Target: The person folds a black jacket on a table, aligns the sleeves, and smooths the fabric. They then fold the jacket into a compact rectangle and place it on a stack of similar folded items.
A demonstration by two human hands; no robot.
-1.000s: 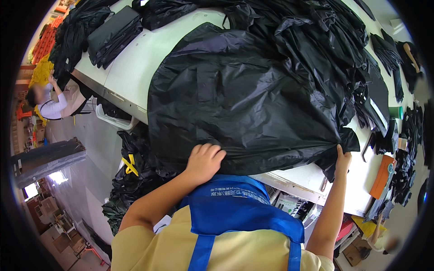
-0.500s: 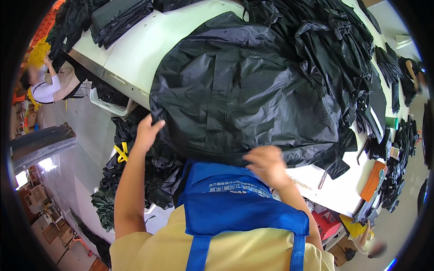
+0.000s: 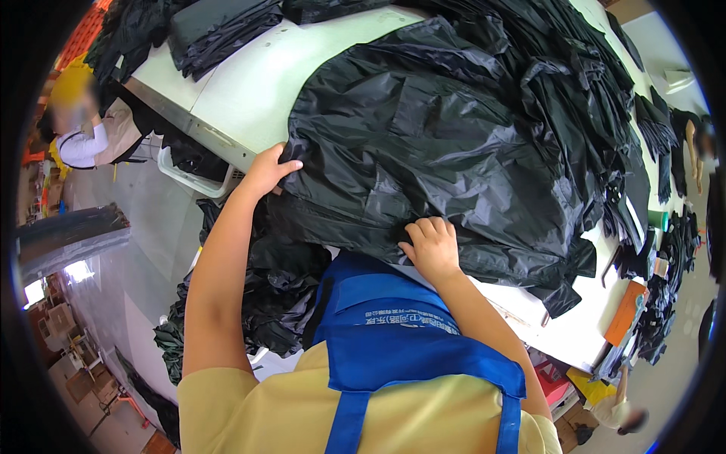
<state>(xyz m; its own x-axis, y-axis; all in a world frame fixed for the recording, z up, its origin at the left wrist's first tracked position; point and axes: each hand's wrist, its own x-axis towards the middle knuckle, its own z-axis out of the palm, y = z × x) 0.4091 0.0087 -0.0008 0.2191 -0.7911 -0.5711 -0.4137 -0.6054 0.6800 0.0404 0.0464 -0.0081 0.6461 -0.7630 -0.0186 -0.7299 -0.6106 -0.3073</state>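
A wide piece of black shiny fabric (image 3: pixel 423 136) lies wrinkled over the white table in front of me, its near part reaching my blue apron. My left hand (image 3: pixel 274 169) is closed on its left edge, the thumb on top and the other fingers partly hidden. Close to the near edge, my right hand (image 3: pixel 432 248) rests on the same fabric with bent fingers, the thumb and forefinger gripping a fold. What lies beneath the fabric there is hidden.
More black fabric (image 3: pixel 578 98) is heaped at the right, and a folded stack (image 3: pixel 219 34) lies far left. A crumpled black pile (image 3: pixel 280 295) sits below the table's left edge, near a white basket (image 3: pixel 193 175). An orange box (image 3: pixel 625 312) stands right. Other people work farther off.
My left hand has moved up and right, carrying the fabric's left edge away from me. The right hand has shifted slightly up and left and settled on the fabric, which is now more wrinkled.
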